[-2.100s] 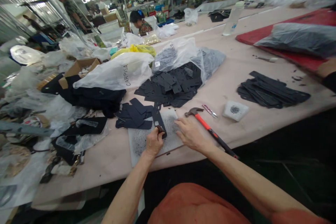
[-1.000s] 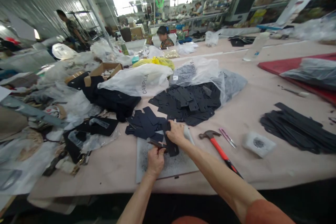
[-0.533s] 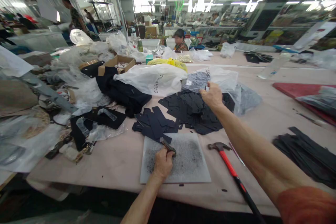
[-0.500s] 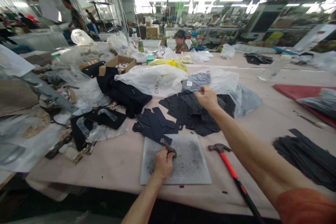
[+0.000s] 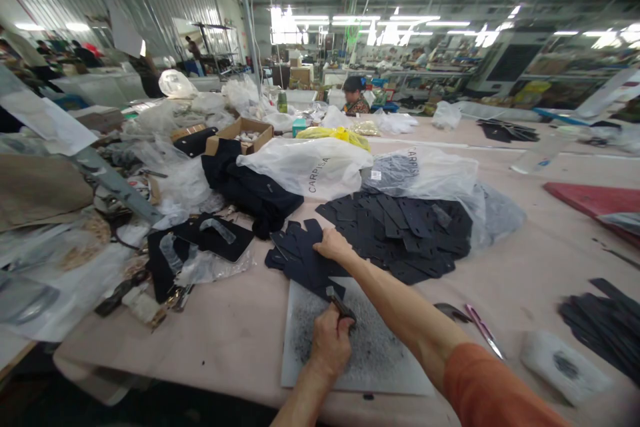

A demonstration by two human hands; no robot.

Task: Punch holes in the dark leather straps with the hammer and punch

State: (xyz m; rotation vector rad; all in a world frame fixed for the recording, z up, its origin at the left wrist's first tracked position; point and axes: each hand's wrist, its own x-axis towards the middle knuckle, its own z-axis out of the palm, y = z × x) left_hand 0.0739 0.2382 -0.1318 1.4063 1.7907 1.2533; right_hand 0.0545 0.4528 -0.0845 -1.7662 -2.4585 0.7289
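Note:
My left hand (image 5: pixel 330 341) is closed round a short dark metal hand punch (image 5: pixel 344 309), held above a grey, speckled board (image 5: pixel 367 360) at the table's front. My right hand (image 5: pixel 334 245) reaches across, its fingers pinched at a dark flat strip in the smaller pile of dark strips (image 5: pixel 295 253), just beyond the board. How firmly the fingertips grip that strip is hard to see. A larger pile of dark cut pieces (image 5: pixel 410 233) spreads to the right of this hand. The hammer head (image 5: pixel 453 312) shows beside my right forearm, its handle hidden.
A pink-handled tool (image 5: pixel 484 330) and a white block (image 5: pixel 565 367) lie at right, near dark strips (image 5: pixel 600 320). Printed plastic bags (image 5: pixel 310 167) and black fabric (image 5: pixel 250 187) lie behind the piles. Plastic wrap clutters the left. A person (image 5: pixel 356 97) sits across the table.
My right hand has moved left from the larger pile to the smaller pile. My left hand keeps the punch over the board. The view has shifted, and my right arm now covers the hammer's handle.

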